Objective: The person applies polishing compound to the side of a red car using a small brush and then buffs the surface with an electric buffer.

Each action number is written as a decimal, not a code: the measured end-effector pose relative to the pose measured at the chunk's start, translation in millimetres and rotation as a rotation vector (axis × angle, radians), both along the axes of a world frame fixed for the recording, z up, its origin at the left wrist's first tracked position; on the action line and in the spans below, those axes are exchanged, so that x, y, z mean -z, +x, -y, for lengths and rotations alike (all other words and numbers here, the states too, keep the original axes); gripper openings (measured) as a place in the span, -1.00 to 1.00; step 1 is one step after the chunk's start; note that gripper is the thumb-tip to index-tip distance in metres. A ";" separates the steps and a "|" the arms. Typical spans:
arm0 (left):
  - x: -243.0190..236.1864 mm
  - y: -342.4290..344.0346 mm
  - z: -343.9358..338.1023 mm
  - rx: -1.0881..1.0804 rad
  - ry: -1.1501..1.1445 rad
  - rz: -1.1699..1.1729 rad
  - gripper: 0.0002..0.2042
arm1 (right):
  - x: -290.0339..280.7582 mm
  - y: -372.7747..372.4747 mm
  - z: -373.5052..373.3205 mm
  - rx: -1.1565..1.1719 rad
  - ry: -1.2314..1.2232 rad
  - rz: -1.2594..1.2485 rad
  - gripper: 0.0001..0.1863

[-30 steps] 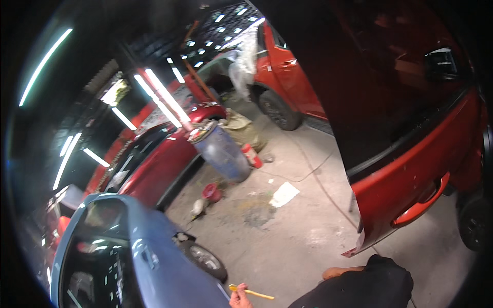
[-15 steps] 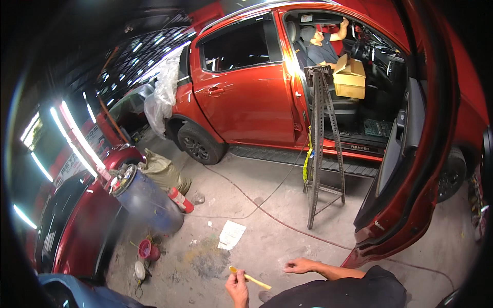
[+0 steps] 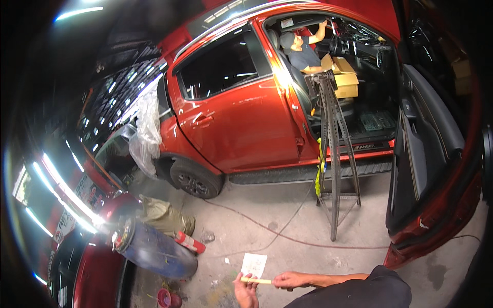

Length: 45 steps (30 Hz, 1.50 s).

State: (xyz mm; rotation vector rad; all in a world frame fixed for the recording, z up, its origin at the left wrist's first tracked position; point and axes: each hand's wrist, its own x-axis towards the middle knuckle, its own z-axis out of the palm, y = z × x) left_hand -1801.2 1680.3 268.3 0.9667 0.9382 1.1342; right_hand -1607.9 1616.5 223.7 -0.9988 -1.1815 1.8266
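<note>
A narrow pale yellow strip point(image 3: 260, 281) is stretched level between my two hands, low in the middle of the view. My left hand point(image 3: 246, 293) has its fingers closed on the strip's left end. At the other end my right hand point(image 3: 289, 280) grips it in closed fingers, the forearm reaching in from the right. Whether the strip is tape or something stiffer is unclear. Just beyond my hands, a white paper sheet point(image 3: 254, 264) lies on the concrete floor.
Ahead stands a red pickup truck point(image 3: 241, 128), its front door point(image 3: 431, 138) open on the right. A metal stand point(image 3: 334, 154) is by the doorway; inside are a cardboard box point(image 3: 345, 84) and another person point(image 3: 303, 54). Left are a blue drum point(image 3: 159, 251), a fire extinguisher point(image 3: 190, 242) and a hose point(image 3: 287, 237).
My right hand has moved left and taken hold of the strip's free end, which only my left hand held before. The view has shifted, with the truck lower and further left.
</note>
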 end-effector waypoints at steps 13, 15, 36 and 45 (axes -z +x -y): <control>-62.4 98.5 -100.7 0.233 0.039 0.370 -0.05 | -49.6 42.3 -105.3 0.064 0.331 0.291 -0.49; -56.3 103.8 -104.2 0.299 0.029 0.330 -0.07 | -56.2 47.6 -98.3 0.149 0.342 0.322 -0.50; -3.8 91.9 -109.9 0.013 0.079 0.373 -0.84 | -56.3 69.2 -99.3 0.053 0.417 0.460 -0.47; -79.2 18.7 -171.1 -0.478 0.174 0.264 -0.87 | 258.0 161.5 -32.8 -0.428 0.089 1.116 -0.32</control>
